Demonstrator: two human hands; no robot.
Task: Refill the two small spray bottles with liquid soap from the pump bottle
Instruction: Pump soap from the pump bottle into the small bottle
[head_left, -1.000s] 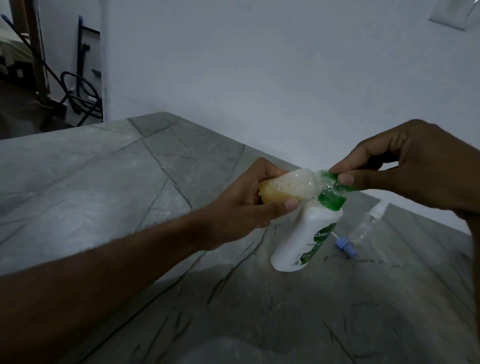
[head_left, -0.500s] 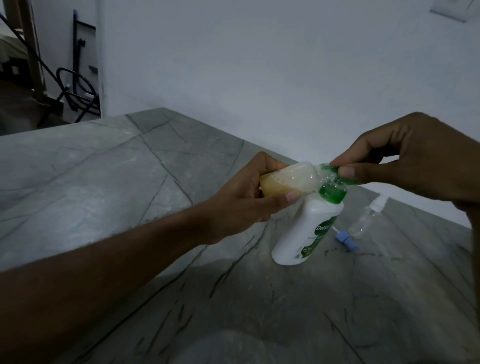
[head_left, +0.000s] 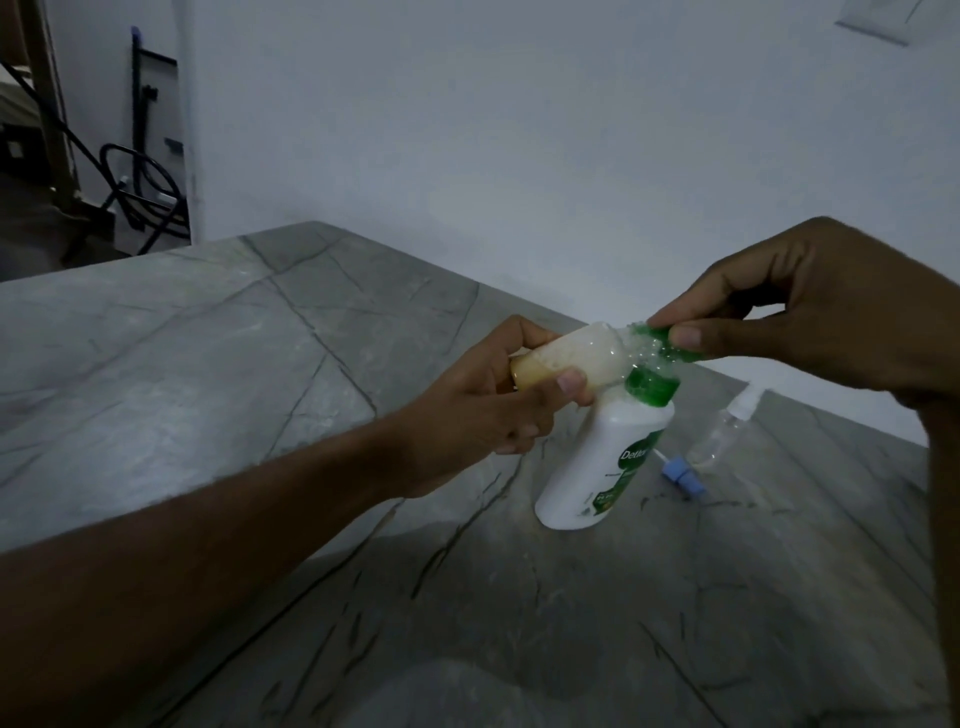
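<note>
A white pump bottle (head_left: 597, 462) with a green collar and label stands on the grey stone counter (head_left: 218, 364). My left hand (head_left: 483, 400) holds a small clear spray bottle (head_left: 571, 361) on its side, its open mouth against the green pump head (head_left: 657, 345). Yellowish soap and white foam sit inside this bottle, and foam covers the spout. My right hand (head_left: 810, 312) pinches the green pump head between thumb and fingers. A second small clear spray bottle (head_left: 724, 431) stands behind the pump bottle, with its white sprayer on.
A blue spray cap (head_left: 681, 474) with its thin tube lies on the counter beside the pump bottle. A white wall runs along the counter's far edge. Beyond the counter's left end are black cables and a dark frame (head_left: 140, 171).
Both hands and the bottles keep their pose. The view has shifted slightly, and more foam has gathered at the small bottle's mouth.
</note>
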